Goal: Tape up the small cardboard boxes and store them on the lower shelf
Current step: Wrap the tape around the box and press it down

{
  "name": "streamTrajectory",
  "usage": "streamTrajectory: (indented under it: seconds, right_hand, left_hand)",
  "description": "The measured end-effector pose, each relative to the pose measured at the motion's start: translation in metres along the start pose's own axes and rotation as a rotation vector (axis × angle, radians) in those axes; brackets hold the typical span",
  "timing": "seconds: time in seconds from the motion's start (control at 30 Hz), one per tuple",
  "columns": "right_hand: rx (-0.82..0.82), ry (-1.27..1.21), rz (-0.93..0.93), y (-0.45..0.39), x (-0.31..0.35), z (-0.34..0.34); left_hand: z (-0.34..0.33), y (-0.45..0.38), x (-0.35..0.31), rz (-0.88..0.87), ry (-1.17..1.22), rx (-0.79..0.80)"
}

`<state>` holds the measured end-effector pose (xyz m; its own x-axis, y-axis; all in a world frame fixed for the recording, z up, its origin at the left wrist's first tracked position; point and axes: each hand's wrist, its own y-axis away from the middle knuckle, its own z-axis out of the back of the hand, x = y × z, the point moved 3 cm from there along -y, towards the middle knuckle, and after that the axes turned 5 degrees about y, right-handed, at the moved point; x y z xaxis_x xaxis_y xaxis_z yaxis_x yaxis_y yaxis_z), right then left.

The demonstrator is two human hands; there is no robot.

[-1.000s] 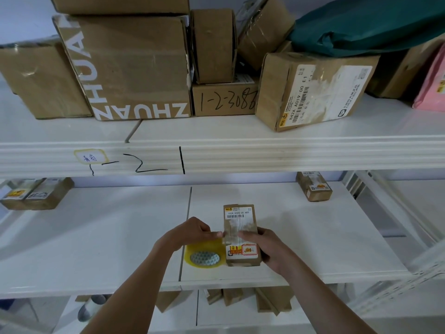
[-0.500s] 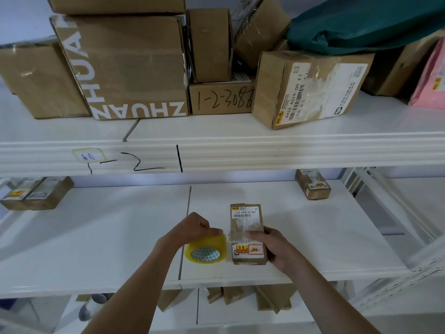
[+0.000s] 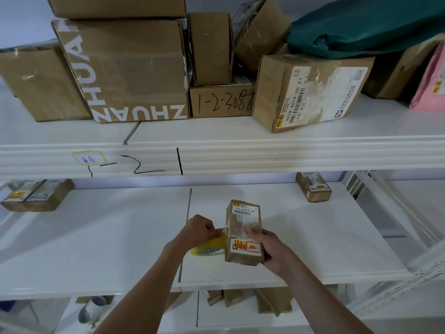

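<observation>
A small brown cardboard box [image 3: 243, 247] with a barcode label and orange stickers is held above the middle white shelf [image 3: 313, 249]. My right hand [image 3: 269, 249] grips its right side, thumb on top over a band of clear tape. My left hand [image 3: 198, 231] holds a yellow tape roll [image 3: 209, 248] just left of the box and pinches the tape end against the box's left edge. The roll is mostly hidden under that hand.
Small boxes sit at the shelf's far left [image 3: 36, 195] and back right [image 3: 313, 189]. Several small boxes [image 3: 240, 297] stand on the lower shelf below. Large cartons [image 3: 130, 71] and a green bag [image 3: 361, 25] crowd the upper shelf.
The box has tilted a little and my left hand has shifted right with the roll, bringing the tape end against the box's left edge.
</observation>
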<state>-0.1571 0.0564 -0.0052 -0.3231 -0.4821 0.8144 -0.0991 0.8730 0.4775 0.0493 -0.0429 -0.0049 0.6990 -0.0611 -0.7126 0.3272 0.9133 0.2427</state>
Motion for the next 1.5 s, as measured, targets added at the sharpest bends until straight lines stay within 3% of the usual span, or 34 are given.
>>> streamTrajectory:
  seconds: [0.23,0.43,0.73,1.07,1.5]
  right_hand:
    - [0.008,-0.146,-0.048,-0.006,-0.006,-0.004]
    - [-0.189,0.100,-0.014,-0.012,-0.007,0.005]
    - [-0.217,0.475,-0.126,-0.022,-0.007,-0.014]
    - [-0.150,0.395,-0.116,-0.019,-0.001,0.001]
    - [-0.160,0.420,-0.111,-0.022,0.000,0.005]
  left_hand:
    - [-0.003,0.001,0.003,0.004,0.001,-0.077]
    - [-0.003,0.001,0.004,-0.002,-0.014,-0.092]
    - [-0.009,0.000,-0.010,-0.029,-0.162,-0.092]
    - [0.005,0.013,0.004,0.023,0.098,0.292]
    - [0.011,-0.004,0.008,0.021,-0.029,0.288]
